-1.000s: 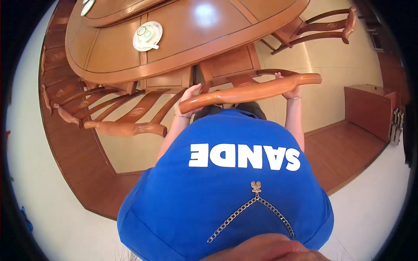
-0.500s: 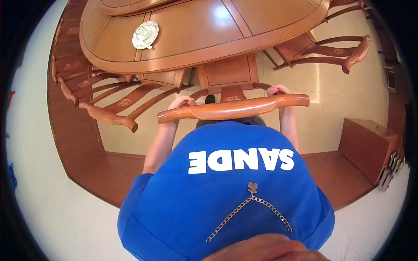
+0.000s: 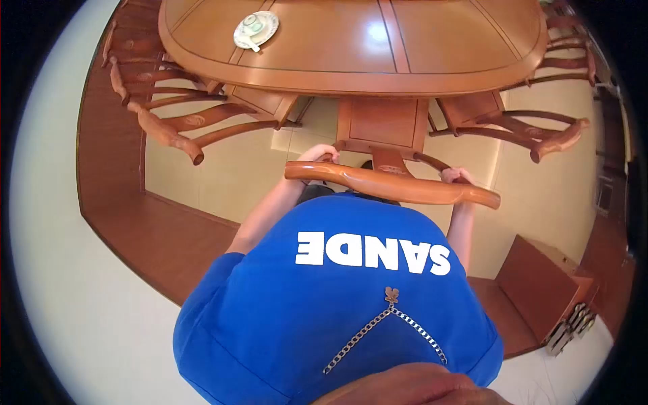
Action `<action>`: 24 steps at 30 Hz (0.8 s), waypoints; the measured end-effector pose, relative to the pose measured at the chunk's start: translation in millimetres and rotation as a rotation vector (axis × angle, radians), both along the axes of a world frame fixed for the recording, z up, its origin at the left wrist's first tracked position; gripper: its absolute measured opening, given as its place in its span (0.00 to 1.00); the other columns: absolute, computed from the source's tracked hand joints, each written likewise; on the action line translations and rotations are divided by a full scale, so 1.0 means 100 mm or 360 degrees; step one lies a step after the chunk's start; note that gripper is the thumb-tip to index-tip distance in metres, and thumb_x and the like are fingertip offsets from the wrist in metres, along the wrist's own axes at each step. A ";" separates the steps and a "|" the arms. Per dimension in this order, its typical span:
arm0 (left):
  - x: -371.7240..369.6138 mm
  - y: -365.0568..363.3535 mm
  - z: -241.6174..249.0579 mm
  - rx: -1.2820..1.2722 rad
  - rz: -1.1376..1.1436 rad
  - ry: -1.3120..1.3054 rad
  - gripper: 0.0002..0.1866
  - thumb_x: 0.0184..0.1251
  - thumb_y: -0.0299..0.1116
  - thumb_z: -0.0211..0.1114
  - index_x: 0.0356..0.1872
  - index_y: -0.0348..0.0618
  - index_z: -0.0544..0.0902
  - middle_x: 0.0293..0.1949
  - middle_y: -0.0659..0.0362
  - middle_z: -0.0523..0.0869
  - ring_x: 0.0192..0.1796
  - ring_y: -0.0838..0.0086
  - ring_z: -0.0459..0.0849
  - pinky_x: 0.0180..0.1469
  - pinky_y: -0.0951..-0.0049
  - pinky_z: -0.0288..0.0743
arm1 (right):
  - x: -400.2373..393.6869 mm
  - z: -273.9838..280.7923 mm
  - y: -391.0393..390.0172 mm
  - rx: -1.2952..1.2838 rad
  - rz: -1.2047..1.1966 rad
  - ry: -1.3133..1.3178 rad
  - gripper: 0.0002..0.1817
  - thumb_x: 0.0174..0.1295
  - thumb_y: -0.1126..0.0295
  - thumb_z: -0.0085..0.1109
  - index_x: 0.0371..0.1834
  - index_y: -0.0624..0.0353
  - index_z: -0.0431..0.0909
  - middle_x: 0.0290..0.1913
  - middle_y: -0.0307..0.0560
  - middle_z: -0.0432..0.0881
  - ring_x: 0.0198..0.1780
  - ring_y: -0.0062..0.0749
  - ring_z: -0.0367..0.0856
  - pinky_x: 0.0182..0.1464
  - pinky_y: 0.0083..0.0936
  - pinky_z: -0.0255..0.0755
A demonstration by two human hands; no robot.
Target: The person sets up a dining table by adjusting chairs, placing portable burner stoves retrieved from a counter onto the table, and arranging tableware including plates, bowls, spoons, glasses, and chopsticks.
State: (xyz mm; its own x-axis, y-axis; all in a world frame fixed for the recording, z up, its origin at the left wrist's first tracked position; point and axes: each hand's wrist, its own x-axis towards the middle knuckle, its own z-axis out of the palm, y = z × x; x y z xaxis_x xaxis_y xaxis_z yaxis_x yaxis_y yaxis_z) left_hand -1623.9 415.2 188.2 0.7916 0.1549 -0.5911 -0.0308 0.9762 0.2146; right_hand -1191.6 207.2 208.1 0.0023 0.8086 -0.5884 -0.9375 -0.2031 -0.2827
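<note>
A carved wooden chair (image 3: 390,162) stands at the near side of a large wooden dining table (image 3: 351,82), its back toward the wearer and its seat at the table's edge. The left hand (image 3: 320,154) grips the left part of the chair back, fingers curled around the wood just beyond the top rail (image 3: 391,183). The right hand (image 3: 459,177) grasps the right part in the same way, near the rail's other end. The rail runs between the wearer's forearms, close to a blue shirt (image 3: 337,297) lettered "SANDE" and hung with a metal chain (image 3: 361,335). Matching chairs flank it, one to the left (image 3: 206,120) and one to the right (image 3: 516,125), both angled toward the table. On the tabletop, left of center, sits a patterned plate (image 3: 271,28) bearing small pale dishware and a spoon (image 3: 251,44). A reddish-brown cabinet (image 3: 536,287) stands behind at right. Pale tiles (image 3: 196,179) cover the floor beneath the chairs.
</note>
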 end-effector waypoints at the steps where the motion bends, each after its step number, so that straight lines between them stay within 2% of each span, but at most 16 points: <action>1: 0.00 0.05 0.03 0.0176 -0.0153 0.0090 0.11 0.64 0.34 0.59 0.22 0.44 0.75 0.21 0.62 0.78 0.26 0.76 0.76 0.34 0.75 0.71 | 0.06 -0.03 0.01 -0.0158 -0.0106 0.0592 0.06 0.63 0.78 0.50 0.31 0.62 0.64 0.30 0.39 0.70 0.32 0.21 0.72 0.38 0.15 0.68; 2: 0.02 0.03 0.02 0.0178 -0.0122 0.0089 0.11 0.64 0.34 0.59 0.22 0.44 0.75 0.21 0.62 0.78 0.26 0.76 0.76 0.34 0.75 0.71 | 0.14 -0.11 -0.01 -0.0317 -0.0211 0.1177 0.06 0.63 0.78 0.51 0.32 0.63 0.64 0.30 0.39 0.70 0.32 0.22 0.72 0.38 0.15 0.69; 4: 0.05 0.03 0.09 0.0155 -0.0180 0.0331 0.10 0.65 0.35 0.57 0.25 0.44 0.77 0.21 0.60 0.79 0.26 0.74 0.77 0.35 0.75 0.72 | 0.14 -0.14 -0.03 -0.0216 -0.0159 0.0880 0.07 0.62 0.78 0.54 0.34 0.64 0.64 0.31 0.41 0.70 0.33 0.23 0.73 0.39 0.16 0.71; 6: 0.04 0.02 -0.50 0.0049 -0.0153 0.0214 0.11 0.67 0.39 0.57 0.30 0.44 0.78 0.25 0.60 0.81 0.28 0.73 0.79 0.35 0.74 0.73 | 0.08 0.01 0.03 -0.0130 -0.0160 0.1062 0.09 0.62 0.76 0.55 0.37 0.66 0.64 0.31 0.42 0.70 0.33 0.25 0.74 0.39 0.16 0.71; 10: -0.07 0.05 -0.38 0.0336 0.0052 0.0083 0.21 0.68 0.46 0.60 0.49 0.36 0.77 0.44 0.58 0.84 0.43 0.76 0.83 0.44 0.73 0.78 | 0.25 0.07 -0.03 -0.0287 -0.0247 0.1187 0.26 0.60 0.72 0.59 0.55 0.78 0.61 0.38 0.47 0.71 0.39 0.29 0.74 0.43 0.24 0.73; 11: -0.18 0.12 0.12 0.0767 0.0003 0.0500 0.23 0.69 0.44 0.60 0.53 0.34 0.76 0.46 0.58 0.84 0.44 0.75 0.83 0.46 0.73 0.78 | 0.36 -0.12 -0.20 -0.0053 -0.0236 0.0831 0.34 0.61 0.66 0.59 0.63 0.79 0.56 0.48 0.57 0.73 0.46 0.36 0.76 0.52 0.30 0.74; 12: -0.35 0.19 0.48 0.1190 -0.0046 0.0924 0.25 0.69 0.43 0.61 0.57 0.31 0.74 0.47 0.58 0.84 0.46 0.75 0.83 0.49 0.73 0.78 | 0.16 0.16 -0.24 -0.0078 -0.0320 0.0515 0.35 0.63 0.60 0.57 0.68 0.71 0.56 0.58 0.62 0.72 0.52 0.45 0.76 0.60 0.34 0.72; 13: -0.37 0.16 0.82 0.1406 0.0010 0.1022 0.23 0.67 0.38 0.63 0.56 0.32 0.76 0.48 0.57 0.84 0.46 0.74 0.83 0.48 0.73 0.79 | 0.27 0.34 -0.36 -0.0082 -0.0300 0.0541 0.35 0.63 0.60 0.57 0.68 0.71 0.56 0.58 0.62 0.72 0.52 0.45 0.76 0.60 0.34 0.72; 14: -0.57 0.23 0.98 0.1404 0.0025 0.1024 0.23 0.67 0.38 0.63 0.56 0.32 0.76 0.48 0.57 0.84 0.46 0.74 0.83 0.48 0.73 0.79 | 0.23 0.44 -0.40 -0.0234 -0.0425 0.0174 0.35 0.63 0.58 0.56 0.70 0.62 0.57 0.62 0.58 0.71 0.55 0.46 0.75 0.62 0.35 0.70; 16: -1.00 0.37 1.24 0.2106 0.0487 0.1121 0.20 0.59 0.36 0.68 0.49 0.35 0.80 0.42 0.52 0.84 0.44 0.65 0.85 0.49 0.68 0.78 | 0.10 0.54 -0.44 -0.0524 -0.0686 -0.0566 0.34 0.63 0.54 0.53 0.73 0.45 0.58 0.68 0.50 0.68 0.61 0.49 0.74 0.67 0.38 0.67; 18: -1.43 0.54 1.83 0.2226 0.0884 0.1299 0.17 0.56 0.29 0.69 0.47 0.37 0.81 0.42 0.53 0.83 0.46 0.65 0.84 0.50 0.68 0.78 | -0.43 1.12 -0.19 -0.1275 -0.1313 -0.0968 0.34 0.63 0.56 0.50 0.74 0.46 0.57 0.65 0.53 0.71 0.62 0.43 0.74 0.68 0.36 0.65; 19: -1.69 0.68 2.01 0.2477 0.0984 0.1535 0.16 0.56 0.28 0.68 0.46 0.37 0.80 0.43 0.53 0.83 0.48 0.64 0.83 0.52 0.67 0.76 | -0.17 0.86 -0.44 -0.1209 -0.1599 -0.1070 0.32 0.63 0.58 0.51 0.71 0.53 0.62 0.61 0.55 0.74 0.59 0.41 0.75 0.66 0.34 0.67; 20: -1.60 0.71 2.54 0.2743 0.1036 0.1817 0.15 0.56 0.27 0.67 0.45 0.37 0.80 0.43 0.53 0.82 0.50 0.64 0.82 0.54 0.66 0.75 | -0.02 0.94 -0.54 -0.1186 -0.1734 -0.1102 0.31 0.62 0.59 0.51 0.69 0.56 0.64 0.59 0.56 0.76 0.58 0.40 0.76 0.65 0.33 0.68; 21: -1.96 0.86 2.52 0.2831 0.1086 0.2028 0.19 0.55 0.28 0.69 0.48 0.37 0.78 0.48 0.51 0.80 0.54 0.61 0.78 0.58 0.64 0.71 | -0.19 1.27 -0.43 -0.1158 -0.1864 -0.1139 0.31 0.62 0.60 0.51 0.68 0.60 0.66 0.57 0.57 0.77 0.57 0.40 0.76 0.64 0.32 0.68; 23: -2.49 1.15 2.40 0.2917 0.1129 0.2224 0.23 0.54 0.30 0.70 0.51 0.36 0.76 0.52 0.48 0.78 0.59 0.58 0.75 0.62 0.62 0.68 | -0.76 1.89 -0.09 -0.1709 -0.1408 -0.2334 0.25 0.60 0.64 0.55 0.56 0.73 0.75 0.53 0.59 0.79 0.52 0.40 0.78 0.58 0.32 0.70; 24: -2.73 1.25 2.29 0.2774 0.1164 0.2510 0.28 0.53 0.32 0.72 0.55 0.33 0.73 0.55 0.45 0.75 0.62 0.56 0.71 0.64 0.60 0.64 | -1.04 2.01 0.08 -0.1717 -0.1424 -0.2337 0.25 0.60 0.64 0.55 0.56 0.73 0.75 0.53 0.59 0.79 0.52 0.40 0.78 0.58 0.32 0.70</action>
